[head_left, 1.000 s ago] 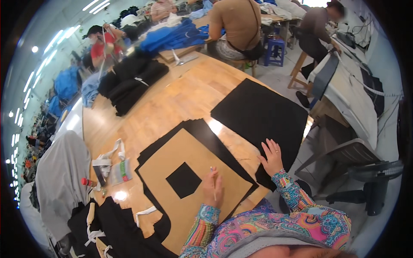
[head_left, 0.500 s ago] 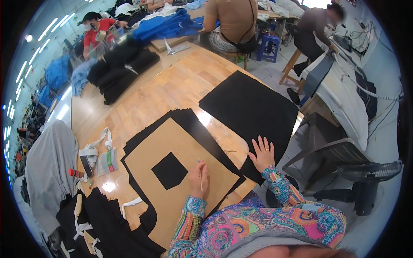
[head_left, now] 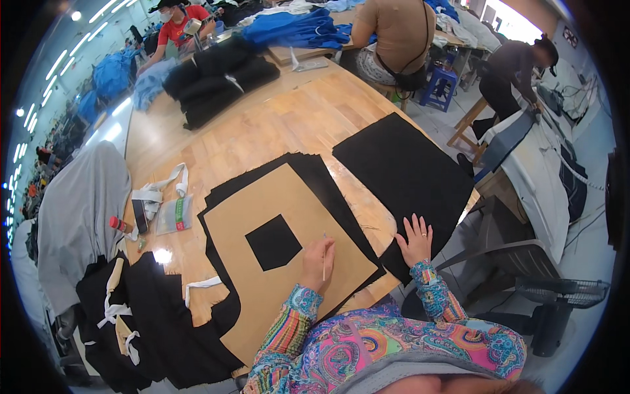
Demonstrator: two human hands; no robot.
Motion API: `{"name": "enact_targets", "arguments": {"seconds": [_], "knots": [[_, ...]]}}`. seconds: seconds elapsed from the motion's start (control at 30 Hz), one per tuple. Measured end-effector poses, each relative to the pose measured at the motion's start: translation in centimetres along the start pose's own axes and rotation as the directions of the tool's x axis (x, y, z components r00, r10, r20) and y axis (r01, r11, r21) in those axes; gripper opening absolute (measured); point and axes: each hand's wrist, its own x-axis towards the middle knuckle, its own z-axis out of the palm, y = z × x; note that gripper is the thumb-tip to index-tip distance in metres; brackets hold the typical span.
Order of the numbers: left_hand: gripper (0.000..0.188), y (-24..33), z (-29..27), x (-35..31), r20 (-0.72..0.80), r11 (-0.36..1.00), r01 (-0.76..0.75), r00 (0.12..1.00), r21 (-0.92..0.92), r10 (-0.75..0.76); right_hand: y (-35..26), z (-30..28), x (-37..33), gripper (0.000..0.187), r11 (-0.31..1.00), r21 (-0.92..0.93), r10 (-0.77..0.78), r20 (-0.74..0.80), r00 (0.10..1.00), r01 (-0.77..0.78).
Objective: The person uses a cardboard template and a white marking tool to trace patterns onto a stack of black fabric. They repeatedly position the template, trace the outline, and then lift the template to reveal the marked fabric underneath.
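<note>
My left hand (head_left: pixel 318 264) is closed round a thin pale pencil (head_left: pixel 324 270) and rests on the right part of a brown cardboard template (head_left: pixel 259 308). Through the template's five-sided window, black fabric (head_left: pixel 273 242) shows. More black cloth (head_left: pixel 315 172) sticks out round the template's edges, with slightly frayed borders. My right hand (head_left: pixel 415 241) lies flat with fingers spread on the near end of a separate black fabric panel (head_left: pixel 407 167), to the right of the template. The pencil's point against the template cannot be made out clearly.
At the left of the wooden table (head_left: pixel 275 111) lie white strips (head_left: pixel 149 195), a plastic packet (head_left: pixel 174 215) and a red-capped bottle (head_left: pixel 120 224). Black cloth pieces (head_left: pixel 157 315) overhang the near left edge. A fan (head_left: pixel 564 295) and chair (head_left: pixel 505 256) stand right. Other people work beyond.
The whole view has shifted, so the table and things appear further right. My left hand still grips the pencil on the template, and my right hand stays flat on the black panel.
</note>
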Motion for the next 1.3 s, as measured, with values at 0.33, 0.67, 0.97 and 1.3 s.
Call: {"name": "enact_targets", "arguments": {"seconds": [0.33,0.67,0.97,1.3], "knots": [[0.011,-0.14,0.21,0.18,-0.038,0.998,-0.045,0.998,-0.044,0.044,-0.02,-0.04,-0.01,0.052,1.000,0.013,-0.009,-0.028,1.000,0.009],[0.010,0.23,0.03,0.42,-0.043,0.996,-0.057,0.998,-0.075,0.054,0.29,0.27,-0.01,0.052,1.000,-0.009,-0.011,-0.021,1.000,0.010],[0.008,0.29,-0.30,0.44,0.021,1.000,-0.011,1.000,-0.024,0.011,0.14,0.09,-0.06,0.052,1.000,0.000,-0.007,-0.022,1.000,0.007],[0.008,0.14,-0.20,0.44,-0.015,0.999,-0.036,0.999,-0.037,0.036,0.03,0.12,0.05,0.052,1.000,-0.012,0.001,-0.007,1.000,-0.001]]}}
